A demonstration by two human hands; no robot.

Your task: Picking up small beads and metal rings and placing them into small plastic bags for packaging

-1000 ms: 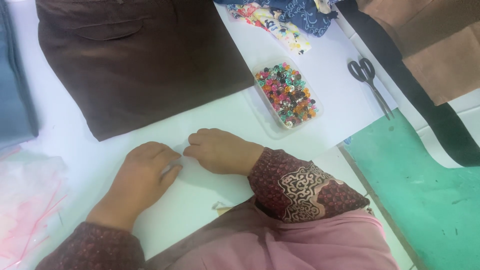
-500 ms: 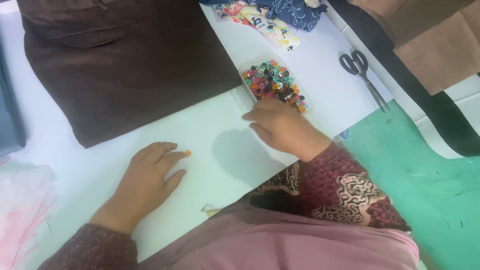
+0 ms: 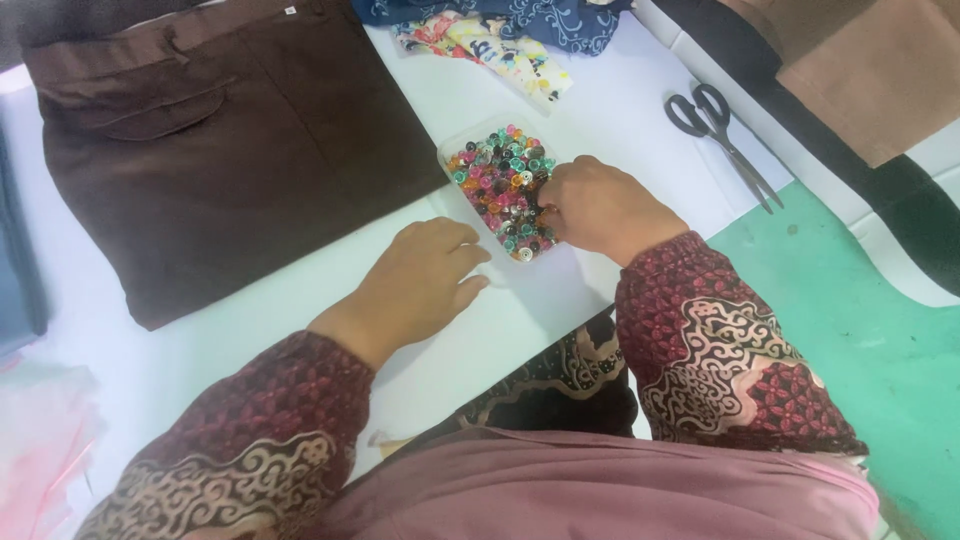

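Your right hand [image 3: 600, 205] is curled over the near edge of the clear plastic tray [image 3: 455, 150], fingertips dug in among the coloured buttons [image 3: 500, 180] — bunched as if pinching one, though the knuckles hide the tips, so you cannot tell whether a button is actually caught. Your left hand [image 3: 420, 280] lies flat and loosely spread on the white counter [image 3: 250, 330], just beside the tray's near corner, holding nothing; it reads as a steadying rest. The folded brown trousers [image 3: 230, 160] lie close on the left, within easy reach. The scissors [image 3: 720, 135] sit shut, well apart on the right — out of the way. Patterned fabric scraps [image 3: 490, 45] are bunched beyond the tray.
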